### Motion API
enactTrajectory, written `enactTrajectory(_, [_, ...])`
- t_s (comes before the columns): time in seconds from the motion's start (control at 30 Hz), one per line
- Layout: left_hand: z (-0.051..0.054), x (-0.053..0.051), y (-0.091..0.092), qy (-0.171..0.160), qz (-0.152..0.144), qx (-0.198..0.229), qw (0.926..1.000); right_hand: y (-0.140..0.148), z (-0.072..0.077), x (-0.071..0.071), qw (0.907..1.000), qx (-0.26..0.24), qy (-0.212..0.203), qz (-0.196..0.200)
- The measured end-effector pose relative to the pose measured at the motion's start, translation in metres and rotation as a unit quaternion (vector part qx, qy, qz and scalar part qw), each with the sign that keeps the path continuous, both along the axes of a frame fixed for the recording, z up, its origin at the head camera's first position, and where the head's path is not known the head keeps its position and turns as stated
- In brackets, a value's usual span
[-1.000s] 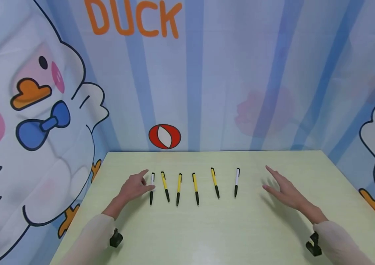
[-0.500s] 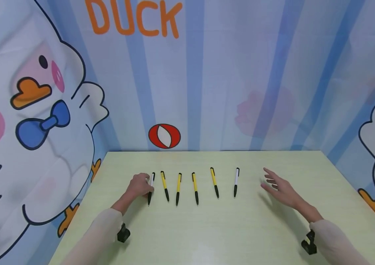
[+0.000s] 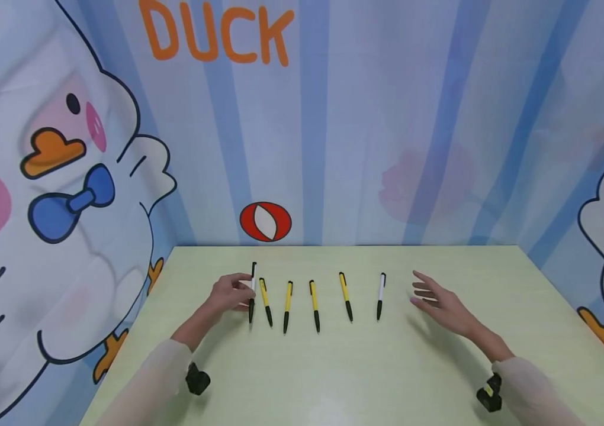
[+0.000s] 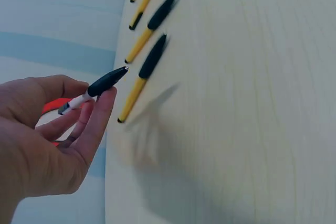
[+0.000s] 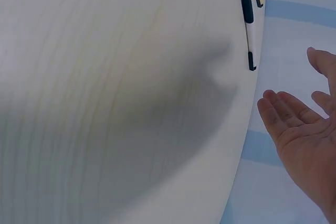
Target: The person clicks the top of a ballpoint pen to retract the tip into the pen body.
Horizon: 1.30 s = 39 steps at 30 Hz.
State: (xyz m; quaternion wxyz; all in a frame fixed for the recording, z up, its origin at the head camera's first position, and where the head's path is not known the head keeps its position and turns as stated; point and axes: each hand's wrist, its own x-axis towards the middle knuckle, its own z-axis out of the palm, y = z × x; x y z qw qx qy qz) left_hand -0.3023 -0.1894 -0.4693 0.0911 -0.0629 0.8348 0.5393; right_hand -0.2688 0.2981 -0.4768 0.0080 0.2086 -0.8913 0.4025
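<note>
The left hand pinches a white pen with a black grip between thumb and fingers, and the left wrist view shows it raised off the table. Just right of it lies the nearest yellow pen. At the other end of the row a second white pen rests on the table. To its right hovers the right hand, holding nothing, its fingers spread and relaxed.
Three more yellow pens lie side by side between the white pen and the first yellow one. The pale table ends at a printed curtain along its back edge.
The left hand has closed on the white pen, lifted it and moved it slightly right and back. The right hand has drifted a little to the left.
</note>
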Motion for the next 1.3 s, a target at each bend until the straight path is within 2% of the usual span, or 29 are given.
enactTrajectory(0.13, [0.006,0.003,0.014,0.011,-0.011,0.055,0.9984,-0.011,0.001,-0.003,0.9999,-0.011,0.006,0.009])
enactTrajectory(0.3, [0.013,0.005,0.036,0.018,-0.016,0.088,0.9958,-0.029,0.002,-0.01,0.9995,-0.012,0.016,0.024])
enactTrajectory(0.43, [0.018,0.008,0.052,0.022,-0.033,0.118,0.9923,-0.046,0.003,-0.017,0.9995,-0.003,0.014,0.029])
enactTrajectory(0.57, [0.021,0.013,0.067,0.031,-0.058,0.137,0.9884,-0.069,0.013,-0.02,0.9989,-0.001,0.015,0.044])
enactTrajectory(0.73, [0.023,0.021,0.09,0.036,-0.09,0.168,0.9811,-0.103,0.029,-0.013,0.9966,-0.018,0.017,0.079])
enactTrajectory(0.87, [0.025,0.026,0.106,0.041,-0.104,0.183,0.9768,-0.128,0.035,-0.011,0.9937,-0.032,0.027,0.104])
enactTrajectory(1.0, [0.026,0.03,0.116,0.037,-0.12,0.189,0.9739,-0.142,0.033,-0.013,0.9928,-0.032,0.046,0.106])
enactTrajectory(1.13, [0.027,0.033,0.122,0.037,-0.139,0.196,0.97,-0.145,0.027,-0.014,0.9929,-0.024,0.054,0.104])
enactTrajectory(1.3, [0.026,0.033,0.123,0.031,-0.136,0.209,0.9678,-0.146,0.027,-0.015,0.9903,-0.037,0.061,0.119])
